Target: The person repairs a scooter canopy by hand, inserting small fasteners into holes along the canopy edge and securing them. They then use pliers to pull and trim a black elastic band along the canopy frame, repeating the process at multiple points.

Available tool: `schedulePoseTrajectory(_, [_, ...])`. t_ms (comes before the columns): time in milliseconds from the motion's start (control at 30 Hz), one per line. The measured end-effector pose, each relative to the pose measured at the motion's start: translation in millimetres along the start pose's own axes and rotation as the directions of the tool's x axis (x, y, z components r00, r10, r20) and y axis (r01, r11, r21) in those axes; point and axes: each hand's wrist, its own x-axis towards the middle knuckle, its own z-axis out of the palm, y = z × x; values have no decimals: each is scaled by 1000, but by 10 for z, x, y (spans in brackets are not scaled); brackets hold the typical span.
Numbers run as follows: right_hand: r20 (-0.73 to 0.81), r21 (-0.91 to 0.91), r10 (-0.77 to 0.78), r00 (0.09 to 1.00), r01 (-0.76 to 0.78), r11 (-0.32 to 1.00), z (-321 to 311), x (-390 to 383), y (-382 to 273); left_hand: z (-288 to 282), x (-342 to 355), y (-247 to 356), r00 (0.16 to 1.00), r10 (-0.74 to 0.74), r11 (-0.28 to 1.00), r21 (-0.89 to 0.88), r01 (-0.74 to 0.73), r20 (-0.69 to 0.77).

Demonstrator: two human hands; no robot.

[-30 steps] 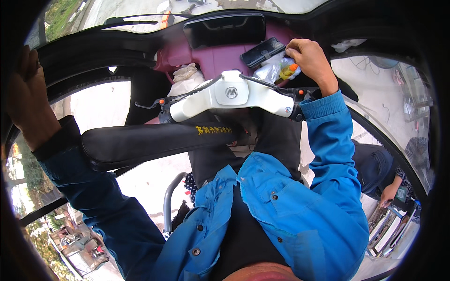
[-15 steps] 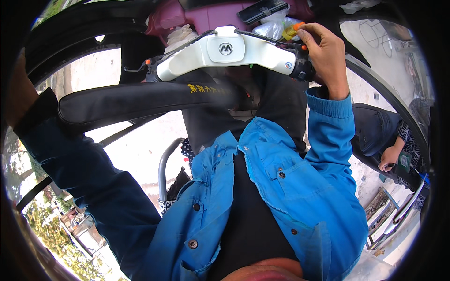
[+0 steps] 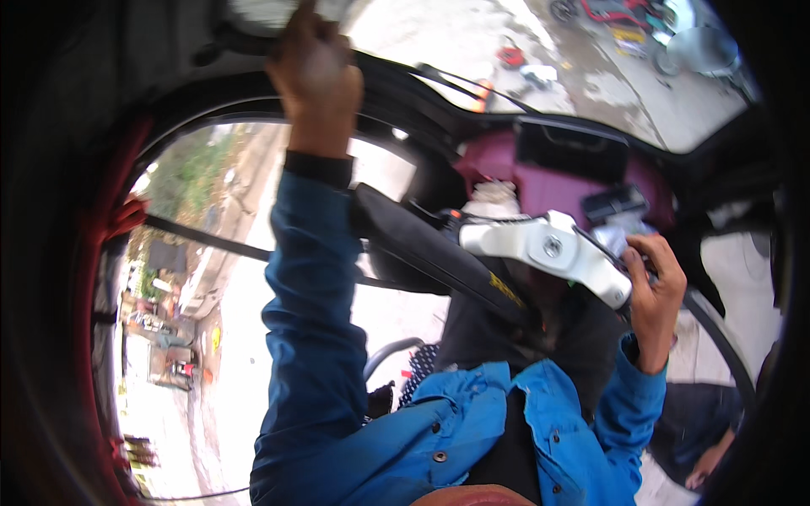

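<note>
My left hand (image 3: 316,72) is raised at the top beside a pale rounded panel (image 3: 274,13) in a dark frame; motion smears its fingers. My right hand (image 3: 654,278) is by the right end of a white handlebar (image 3: 553,244), fingers bent in and thumb close to them. Whatever lies between those fingers is hidden. A long black padded case (image 3: 430,249) with yellow lettering slants from beside my left sleeve down to my lap.
Beyond the handlebar, a purple dashboard (image 3: 540,190) holds a dark phone-like object (image 3: 614,202) and a crumpled clear plastic bag (image 3: 624,229). A dark curved frame surrounds the cab. Another person's hand (image 3: 707,465) shows outside at lower right.
My left hand has swung from the far left up to the top. The view has turned, and the padded case now slants more steeply. The orange piece at my right fingertips no longer shows.
</note>
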Motion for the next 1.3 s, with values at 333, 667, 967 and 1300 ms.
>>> schedulePoseTrajectory(333, [-68, 332, -496, 866, 489, 807, 704, 919, -1099, 307, -175, 382, 988, 133, 990, -56, -129, 79])
schedulePoseTrajectory(667, [-194, 542, -647, 738, 630, 556, 1537, 1671, -1828, 224, -83, 532, 980, 148, 986, -101, -135, 136])
schedulePoseTrajectory(967, [-276, 620, -663, 696, 656, 430, 1846, 1972, -2230, 232, -36, 464, 959, 270, 963, 3, -271, 88])
schedulePoseTrajectory(1300, [-271, 858, -671, 690, 489, 156, 2241, 2258, -2589, 20, -92, 549, 542, 488, -371, 725, -581, 684])
